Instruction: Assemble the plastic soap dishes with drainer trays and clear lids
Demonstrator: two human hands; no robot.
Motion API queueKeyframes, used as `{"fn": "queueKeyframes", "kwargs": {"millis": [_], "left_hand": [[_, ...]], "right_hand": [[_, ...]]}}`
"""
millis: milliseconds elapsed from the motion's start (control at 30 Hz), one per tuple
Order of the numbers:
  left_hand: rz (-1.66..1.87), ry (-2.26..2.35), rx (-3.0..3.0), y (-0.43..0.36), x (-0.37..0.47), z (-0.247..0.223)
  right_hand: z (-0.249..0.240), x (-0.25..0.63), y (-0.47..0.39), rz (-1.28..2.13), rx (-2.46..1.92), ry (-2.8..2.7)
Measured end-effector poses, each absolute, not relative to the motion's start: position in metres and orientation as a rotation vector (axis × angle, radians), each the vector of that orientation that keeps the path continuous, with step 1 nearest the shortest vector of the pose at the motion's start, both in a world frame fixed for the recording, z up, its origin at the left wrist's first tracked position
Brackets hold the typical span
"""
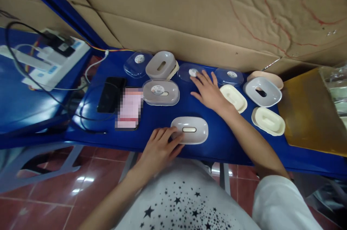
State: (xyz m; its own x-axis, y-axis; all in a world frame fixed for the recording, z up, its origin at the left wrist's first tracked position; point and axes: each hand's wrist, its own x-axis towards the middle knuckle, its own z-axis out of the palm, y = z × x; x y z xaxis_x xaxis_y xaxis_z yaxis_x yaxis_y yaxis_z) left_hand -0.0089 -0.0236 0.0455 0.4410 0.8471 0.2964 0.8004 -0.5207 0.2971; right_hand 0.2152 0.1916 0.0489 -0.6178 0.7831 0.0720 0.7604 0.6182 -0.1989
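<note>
Now our left hand [161, 147] grips a dish [200, 135] near the table's [222, 152] front edge; our right hand [207, 91], fingers spread, meets a lid [184, 73]. That dish looks assembled but uncovered; another dish [162, 99] is lidded, and two cream trays [235, 97] lie loose.

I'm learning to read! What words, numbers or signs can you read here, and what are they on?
No text can be read for sure.
Stickers on the clear lids and atop one grey dish: too small.
Phone screen: blocked out by big squares.
Labels on the white power strip and black plug: too blurred.
Cardboard: red lines and dark marks, no readable words.
</note>
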Motion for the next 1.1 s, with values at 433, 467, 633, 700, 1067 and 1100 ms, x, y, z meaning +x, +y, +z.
{"fn": "queueKeyframes", "kwargs": {"millis": [433,467,633,700,1067,1100], "left_hand": [[0.839,1.110,2.562,-0.008,-0.018,0.027],[0.882,1.096,2.555,-0.005,-0.012,0.026],[1.108,1.194,2.373,-0.006,-0.003,0.020],[1.095,1.200,2.369,-0.009,-0.007,0.020],[0.957,0.982,2.453,-0.003,-0.013,0.021],[0.975,0.971,2.448,-0.003,-0.011,0.022]], "right_hand": [[0.063,0.321,-0.008,0.521,-1.232,-2.211],[0.066,0.315,-0.008,0.530,-1.177,-2.244],[0.068,0.296,0.004,0.514,-1.016,-2.405],[0.064,0.294,0.008,0.495,-0.991,-2.458],[0.046,0.292,-0.001,0.235,-0.842,-2.508],[0.045,0.293,-0.001,0.254,-0.850,-2.495]]}}
